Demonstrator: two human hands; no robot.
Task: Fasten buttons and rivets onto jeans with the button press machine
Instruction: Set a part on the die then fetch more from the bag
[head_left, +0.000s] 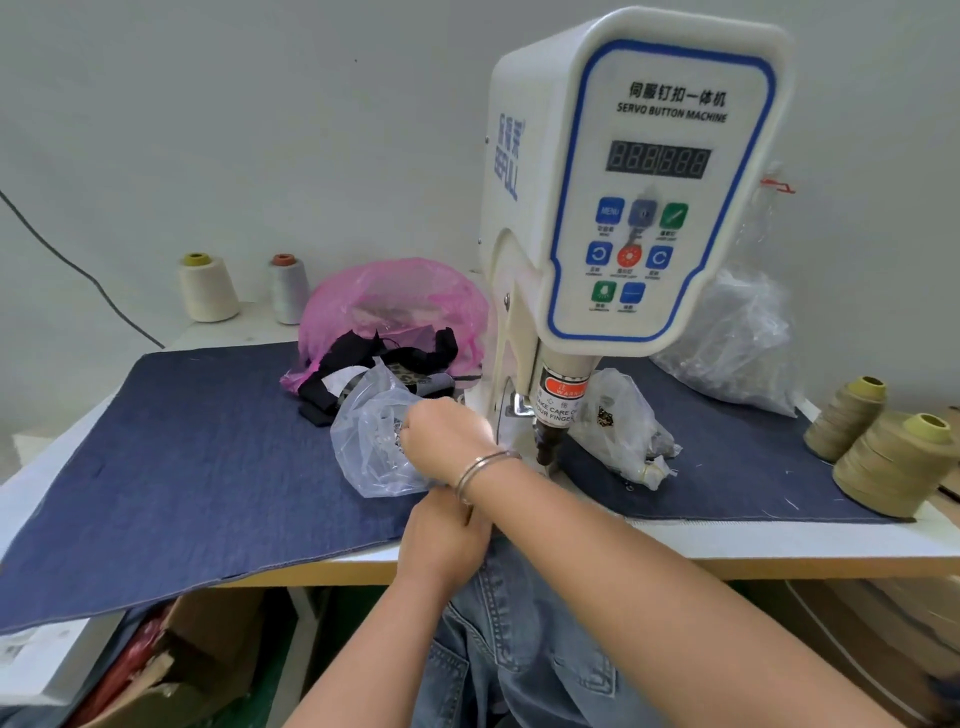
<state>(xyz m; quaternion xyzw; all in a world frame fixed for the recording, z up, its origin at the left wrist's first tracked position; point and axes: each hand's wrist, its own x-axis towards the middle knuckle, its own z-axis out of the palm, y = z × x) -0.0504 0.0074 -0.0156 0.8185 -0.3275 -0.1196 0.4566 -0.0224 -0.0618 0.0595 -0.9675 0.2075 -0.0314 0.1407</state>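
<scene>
1. Lowest in the frame, centre: jeans (519, 649) hang off the table (727, 545) edge, their upper end under the crossed forearms; none of the cloth visibly lies under the press yet.
2. Lower centre: left hand (441, 545) at the table edge, fingers curled on the jeans' top edge, clamped on the cloth as far as can be seen; the fingertips are hidden under the other wrist.
3. Centre: right hand (441, 436), bangles (480, 470) on its wrist, reaches across to the left into a clear bag (374, 452) lying on the denim mat (182, 457). Small metal pieces show at the fingertips; whether the fingers have pinched one cannot be told.
4. Judgement: the step in hand is picking a button or rivet. Done well, one piece is taken singly, turned the right way up, and the jeans kept pinned so the marked spot is not lost.
5. Just right of the hand: punch (548, 441) of the press (639, 197), with a finger-warning label. Fingers are best kept clear of it when seating the piece.
6. Right of the punch: second bag (623, 431) holding darker hardware.
7. Right edge: two thread cones (883, 452).
8. Farther back, centre left: pink bag (395, 306) with black scraps; two spools (208, 288) at the wall.
</scene>
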